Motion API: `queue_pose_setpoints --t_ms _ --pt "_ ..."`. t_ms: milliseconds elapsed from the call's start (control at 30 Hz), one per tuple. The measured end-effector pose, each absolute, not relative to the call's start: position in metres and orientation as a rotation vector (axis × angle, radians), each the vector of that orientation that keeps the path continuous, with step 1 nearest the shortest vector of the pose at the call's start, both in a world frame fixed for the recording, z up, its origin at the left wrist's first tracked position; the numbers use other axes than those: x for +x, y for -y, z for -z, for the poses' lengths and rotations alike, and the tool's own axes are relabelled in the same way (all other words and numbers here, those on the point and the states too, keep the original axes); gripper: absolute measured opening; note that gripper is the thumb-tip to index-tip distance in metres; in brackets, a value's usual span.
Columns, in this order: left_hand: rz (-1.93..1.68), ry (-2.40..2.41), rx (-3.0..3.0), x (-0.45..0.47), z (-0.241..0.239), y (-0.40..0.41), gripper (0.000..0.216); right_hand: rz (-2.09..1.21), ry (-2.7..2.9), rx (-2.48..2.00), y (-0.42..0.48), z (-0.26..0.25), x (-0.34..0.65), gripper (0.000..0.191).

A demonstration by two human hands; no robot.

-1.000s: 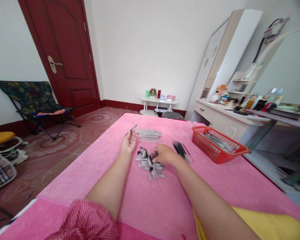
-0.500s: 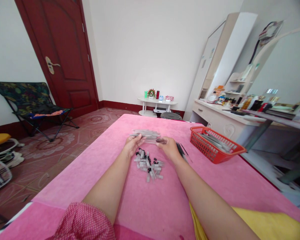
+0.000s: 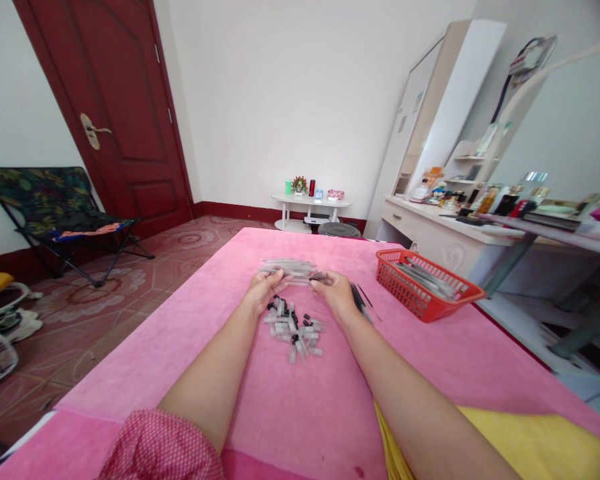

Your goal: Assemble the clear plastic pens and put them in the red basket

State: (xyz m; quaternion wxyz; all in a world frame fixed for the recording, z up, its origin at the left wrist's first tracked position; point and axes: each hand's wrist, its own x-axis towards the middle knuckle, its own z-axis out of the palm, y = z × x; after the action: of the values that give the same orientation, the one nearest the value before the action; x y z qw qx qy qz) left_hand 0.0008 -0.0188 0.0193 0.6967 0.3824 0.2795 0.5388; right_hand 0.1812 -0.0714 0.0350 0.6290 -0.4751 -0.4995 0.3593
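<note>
My left hand (image 3: 263, 291) is closed, thumb and fingers pinching one end of a slim pen (image 3: 297, 277) held level over the pink cloth (image 3: 300, 407). At the pen's other, dark end, my right hand (image 3: 334, 291) is pinched closed; its fingertips hide the exact grip. Just beyond both hands lies a stack of clear pen barrels (image 3: 286, 264). Between my forearms, a loose heap of clear pen caps (image 3: 283, 328) mixes with small black plugs (image 3: 307, 317). Thin black sticks, like pen refills (image 3: 358, 297), lie beside my right wrist.
An orange-red plastic basket (image 3: 425, 308) holding grey pens (image 3: 427, 280) stands at the table's right. Yellow cloth (image 3: 520, 437) lies under my right forearm. Beyond are a folding chair (image 3: 45, 200), a small white table (image 3: 310, 200) and a dressing table (image 3: 430, 230).
The whole view has shifted slightly, with everything appearing a little further left. Both hands keep their pinch, and the pen between them shows more clearly.
</note>
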Motion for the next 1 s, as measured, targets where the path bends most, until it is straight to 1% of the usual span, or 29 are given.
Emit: queue_pose_setpoints --t_ms 233,433,600,667,733,867,1000 --pt "-1.163 -0.588 0.892 0.002 -0.018 0.019 0.019 -0.826 1.140 -1.128 0.074 -0.036 0.180 0.021" --pt "-1.187 -0.615 0.848 0.001 -0.021 0.021 0.015 -0.887 1.081 -1.175 0.076 -0.040 0.180 0.029" --pt "-1.216 -0.636 0.804 0.002 -0.024 0.022 0.012 -1.020 0.997 -1.166 0.079 -0.046 0.179 0.014" --pt "-1.213 -0.632 0.800 0.002 -0.024 0.022 0.010 -1.067 0.984 -1.157 0.081 -0.047 0.178 0.013" --pt "-1.208 -0.624 0.805 0.002 -0.024 0.022 0.009 -1.055 0.981 -1.170 0.082 -0.046 0.177 0.016" --pt "-1.207 -0.610 0.822 0.002 -0.021 0.020 0.012 -0.920 0.998 -1.189 0.080 -0.043 0.176 0.028" --pt "-1.188 -0.612 0.838 0.002 -0.019 0.019 0.014 -0.920 1.016 -1.140 0.079 -0.042 0.175 0.029"
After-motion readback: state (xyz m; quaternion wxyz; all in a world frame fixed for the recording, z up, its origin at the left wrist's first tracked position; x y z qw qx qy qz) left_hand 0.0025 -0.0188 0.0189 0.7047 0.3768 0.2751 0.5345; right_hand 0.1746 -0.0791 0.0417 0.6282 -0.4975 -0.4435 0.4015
